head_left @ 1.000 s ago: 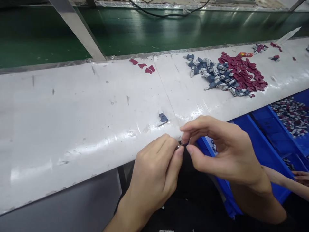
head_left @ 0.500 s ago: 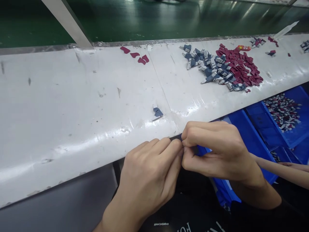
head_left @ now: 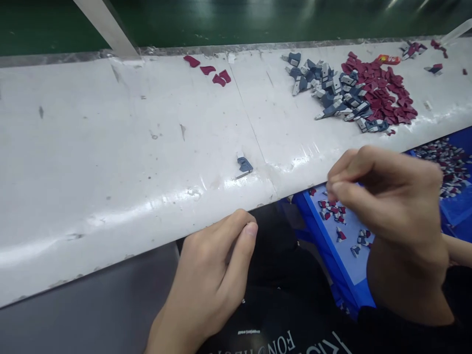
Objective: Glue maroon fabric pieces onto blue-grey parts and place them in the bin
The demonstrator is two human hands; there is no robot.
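At the front edge of the white table (head_left: 121,162), my left hand (head_left: 214,275) is closed, thumb pressed against the curled fingers. Whatever it may hold is hidden. My right hand (head_left: 398,206) hovers beyond the edge, over a blue bin (head_left: 317,231), with thumb and fingertips pinched together. Motion smears it a little, and nothing shows between the fingertips. A single blue-grey plastic piece (head_left: 244,164) with a thin metal strip lies on the table, above my left hand. Small maroon-and-grey pieces (head_left: 334,211) lie in the bin, under my right hand.
A pile of blue-and-white parts (head_left: 332,93) adjoins a heap of maroon pieces (head_left: 383,88) on the table. Several loose maroon pieces (head_left: 207,70) lie farther left. Another bin at right holds many small parts (head_left: 442,157). Another person's forearm (head_left: 459,250) shows behind my right wrist.
My hands have parted. The right moved right and up, away from the left, uncovering the bin with parts. The left shifted slightly left. The dark strip between them no longer shows.
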